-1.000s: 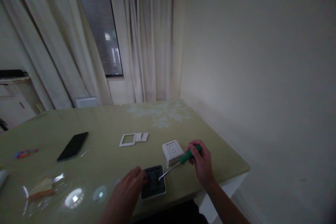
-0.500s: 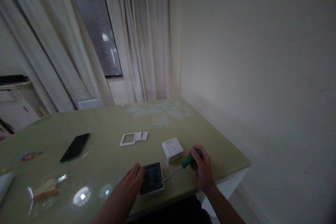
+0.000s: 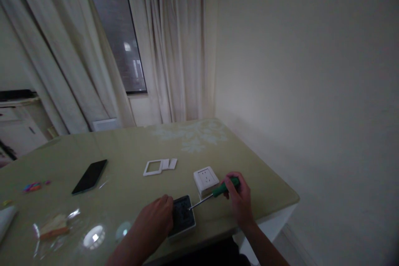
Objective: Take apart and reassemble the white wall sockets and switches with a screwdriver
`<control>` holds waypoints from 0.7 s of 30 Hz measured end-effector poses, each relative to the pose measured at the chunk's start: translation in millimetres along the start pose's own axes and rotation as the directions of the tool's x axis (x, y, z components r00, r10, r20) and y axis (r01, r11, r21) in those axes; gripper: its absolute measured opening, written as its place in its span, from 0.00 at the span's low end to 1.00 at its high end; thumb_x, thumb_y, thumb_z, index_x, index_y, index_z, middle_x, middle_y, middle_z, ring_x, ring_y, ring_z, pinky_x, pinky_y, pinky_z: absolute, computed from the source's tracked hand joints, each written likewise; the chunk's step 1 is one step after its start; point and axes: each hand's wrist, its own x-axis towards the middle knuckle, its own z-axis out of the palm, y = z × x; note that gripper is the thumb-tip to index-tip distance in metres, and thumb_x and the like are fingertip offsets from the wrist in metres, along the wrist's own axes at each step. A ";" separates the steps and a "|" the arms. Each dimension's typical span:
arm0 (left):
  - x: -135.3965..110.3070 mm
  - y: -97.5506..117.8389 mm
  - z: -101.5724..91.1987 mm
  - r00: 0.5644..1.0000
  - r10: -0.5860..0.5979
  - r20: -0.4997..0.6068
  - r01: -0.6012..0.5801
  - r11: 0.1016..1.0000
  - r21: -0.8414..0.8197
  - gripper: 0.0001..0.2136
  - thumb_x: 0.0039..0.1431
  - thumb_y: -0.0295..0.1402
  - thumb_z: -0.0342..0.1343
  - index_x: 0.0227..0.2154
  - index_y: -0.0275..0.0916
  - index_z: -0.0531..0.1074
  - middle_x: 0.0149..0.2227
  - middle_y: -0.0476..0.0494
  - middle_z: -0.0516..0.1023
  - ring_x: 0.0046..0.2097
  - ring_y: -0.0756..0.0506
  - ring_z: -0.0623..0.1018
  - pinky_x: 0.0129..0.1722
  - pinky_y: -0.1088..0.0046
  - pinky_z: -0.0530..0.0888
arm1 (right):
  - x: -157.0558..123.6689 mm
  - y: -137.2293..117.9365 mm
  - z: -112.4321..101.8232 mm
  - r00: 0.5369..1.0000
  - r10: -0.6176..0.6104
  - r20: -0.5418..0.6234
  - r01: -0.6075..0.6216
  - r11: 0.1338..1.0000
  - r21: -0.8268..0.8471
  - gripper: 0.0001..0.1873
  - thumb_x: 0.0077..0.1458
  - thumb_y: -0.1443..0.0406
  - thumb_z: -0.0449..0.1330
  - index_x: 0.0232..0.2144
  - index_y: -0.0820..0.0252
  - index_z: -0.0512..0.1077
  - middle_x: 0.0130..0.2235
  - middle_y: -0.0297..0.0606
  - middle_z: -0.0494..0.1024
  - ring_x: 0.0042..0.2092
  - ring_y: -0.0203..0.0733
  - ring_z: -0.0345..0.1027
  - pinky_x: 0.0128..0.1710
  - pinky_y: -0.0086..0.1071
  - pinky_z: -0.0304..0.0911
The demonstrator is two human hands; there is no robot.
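Screwdriver (image 3: 215,194) in right hand (image 3: 238,198), tip seemingly inside box (image 3: 184,218).

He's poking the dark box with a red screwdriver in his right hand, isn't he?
Not quite: the screwdriver has a green handle, not a red one. The head view shows the right hand holding it with its tip on the dark box, while the left hand rests against the box's left side.

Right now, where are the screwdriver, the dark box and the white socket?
screwdriver (image 3: 220,190): head view, on its green handle.
dark box (image 3: 183,220): head view, on its top face.
white socket (image 3: 205,178): head view, on its top face.
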 end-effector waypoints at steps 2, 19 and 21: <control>1.6 -0.5 2.9 1.000 0.003 -0.016 -0.003 1.000 0.005 0.16 0.60 0.17 0.50 0.44 0.37 0.76 0.45 0.34 0.82 0.48 0.35 0.84 0.47 0.61 0.77 | 3.5 -6.4 3.5 0.999 -0.045 0.019 0.046 0.998 -0.038 0.20 0.59 0.47 0.68 0.38 0.56 0.72 0.28 0.33 0.76 0.24 0.37 0.67 0.22 0.28 0.65; 18.4 0.4 49.2 0.974 0.094 -0.206 -0.183 0.863 -0.471 0.33 0.62 0.43 0.66 0.67 0.41 0.66 0.67 0.31 0.73 0.67 0.30 0.72 0.68 0.49 0.67 | 28.6 -73.6 42.4 0.797 -0.346 0.495 0.549 0.757 -0.354 0.04 0.64 0.63 0.59 0.40 0.55 0.72 0.32 0.33 0.79 0.31 0.38 0.72 0.33 0.28 0.66; 19.2 0.5 50.1 0.971 0.089 -0.223 -0.194 0.839 -0.509 0.32 0.61 0.42 0.66 0.66 0.41 0.68 0.65 0.31 0.74 0.65 0.31 0.73 0.68 0.51 0.68 | 29.9 -77.5 46.4 0.752 -0.375 0.542 0.609 0.709 -0.354 0.04 0.64 0.65 0.58 0.41 0.56 0.71 0.33 0.33 0.79 0.31 0.38 0.71 0.33 0.28 0.65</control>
